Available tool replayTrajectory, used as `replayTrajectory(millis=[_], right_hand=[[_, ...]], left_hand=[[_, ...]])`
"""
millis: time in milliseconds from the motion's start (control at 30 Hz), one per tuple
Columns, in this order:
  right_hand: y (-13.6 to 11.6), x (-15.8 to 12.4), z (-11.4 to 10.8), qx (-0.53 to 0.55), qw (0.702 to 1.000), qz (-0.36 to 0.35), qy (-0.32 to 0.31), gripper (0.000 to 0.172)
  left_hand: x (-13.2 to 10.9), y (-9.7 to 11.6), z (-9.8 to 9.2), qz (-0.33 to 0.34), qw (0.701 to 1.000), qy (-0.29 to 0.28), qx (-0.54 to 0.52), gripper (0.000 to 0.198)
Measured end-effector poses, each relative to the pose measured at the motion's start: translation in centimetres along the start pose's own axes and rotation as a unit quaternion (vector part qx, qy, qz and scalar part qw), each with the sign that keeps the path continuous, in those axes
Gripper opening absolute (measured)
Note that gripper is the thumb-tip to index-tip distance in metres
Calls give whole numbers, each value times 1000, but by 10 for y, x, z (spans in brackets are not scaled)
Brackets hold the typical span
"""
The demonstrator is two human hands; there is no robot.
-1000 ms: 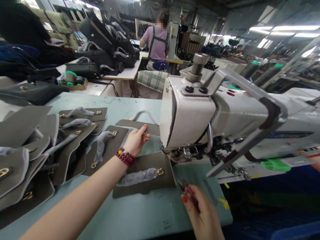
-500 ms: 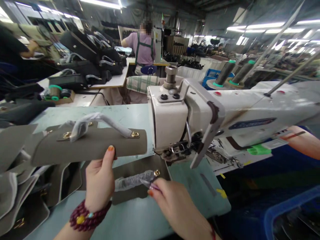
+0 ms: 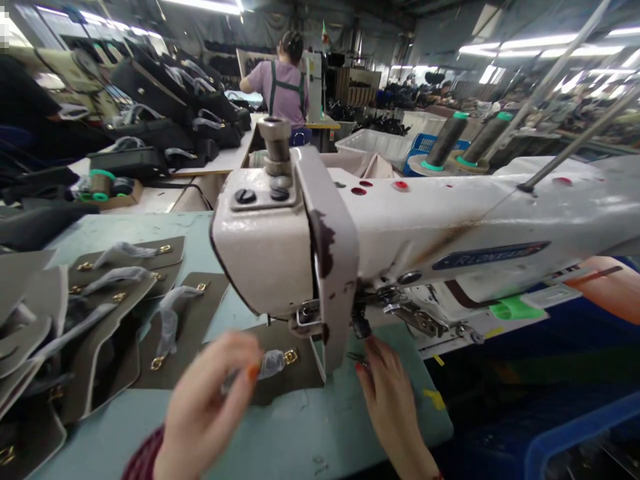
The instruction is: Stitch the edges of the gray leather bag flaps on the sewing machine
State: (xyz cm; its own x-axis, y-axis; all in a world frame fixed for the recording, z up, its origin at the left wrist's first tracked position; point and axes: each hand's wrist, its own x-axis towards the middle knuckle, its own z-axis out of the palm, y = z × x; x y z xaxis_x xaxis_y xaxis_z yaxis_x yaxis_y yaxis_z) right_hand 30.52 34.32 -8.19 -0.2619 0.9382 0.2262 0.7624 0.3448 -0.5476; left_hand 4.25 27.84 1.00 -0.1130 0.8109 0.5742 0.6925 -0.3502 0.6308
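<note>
My left hand point(image 3: 213, 403), fingers curled and smeared by motion, is over a grey-brown bag panel point(image 3: 313, 370). It partly covers that panel's plastic-wrapped handle point(image 3: 273, 364); whether the fingers touch it is unclear. The panel lies on the pale green table, with its right end beside the sewing machine head point(image 3: 265, 247). My right hand point(image 3: 393, 400) is under the machine arm, fingers reaching toward a dark part below it. Metal tips of thread snips point(image 3: 356, 359) stick out beside its fingers; the rest is hidden. Another panel point(image 3: 193, 327) with a wrapped handle lies left of my left hand.
Several similar panels point(image 3: 100, 333) overlap at the left of the table point(image 3: 280, 433). Thread cones point(image 3: 447, 140) stand behind the machine. A blue bin point(image 3: 560, 433) is at the lower right. A co-worker point(image 3: 285, 87) sits facing away at the back.
The panel my left hand held up has been let go and lies on the table at the left. My left hand is now over the other panel; my right hand has moved right, toward the machine.
</note>
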Motion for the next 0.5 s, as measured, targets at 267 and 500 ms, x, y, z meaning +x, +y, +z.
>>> replayTrajectory(millis=[267,500], right_hand=[[-84,19,2,227,968,-24,-106,28],[-107,16,18,351,930,55,-92,32]], left_hand=[[-100,-58,41,-32,958,-122,257,75],[5,-47,5,162,925,-175,297,55]])
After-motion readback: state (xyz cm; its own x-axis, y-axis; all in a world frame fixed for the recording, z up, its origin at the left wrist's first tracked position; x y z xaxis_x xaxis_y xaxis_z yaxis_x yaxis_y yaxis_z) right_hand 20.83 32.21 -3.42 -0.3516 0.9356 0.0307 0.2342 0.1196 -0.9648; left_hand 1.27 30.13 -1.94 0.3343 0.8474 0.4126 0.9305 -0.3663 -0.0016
